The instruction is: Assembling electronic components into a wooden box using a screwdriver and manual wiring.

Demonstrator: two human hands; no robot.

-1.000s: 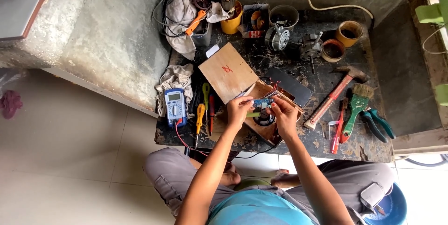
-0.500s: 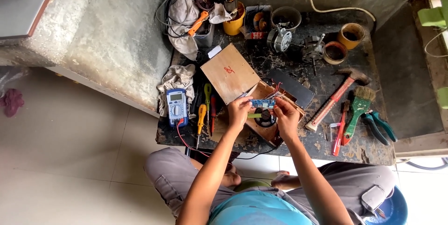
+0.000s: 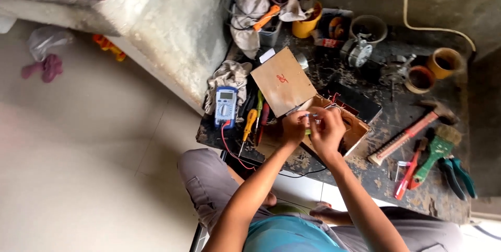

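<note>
Both hands meet at the centre of the frame, over an open wooden box point(image 3: 344, 126) on a dirty dark table point(image 3: 402, 200). The left hand point(image 3: 294, 126) and the right hand point(image 3: 327, 132) touch each other, with the fingers curled in and pinched together on a small part point(image 3: 309, 117) with thin wires. The part is too small to tell what it is. It is just above the left edge of the box, beside the box lid point(image 3: 283, 80), which stands open toward the upper left.

Left of the hands, a blue multimeter point(image 3: 225, 107) lies at the table's edge, partly on a grey rag point(image 3: 227, 74), and its red lead runs down toward the person's knee. Between the multimeter and the box lie a yellow screwdriver point(image 3: 249, 122) and a red one point(image 3: 263, 119).

At the right of the frame lie a hammer point(image 3: 412, 131), a green brush point(image 3: 437, 150) and pliers point(image 3: 456, 176) with blue-green handles. In the upper part stand a yellow cup point(image 3: 307, 25), a grey pot point(image 3: 368, 28) and two brown pots point(image 3: 433, 70), near a white cable point(image 3: 428, 26).
</note>
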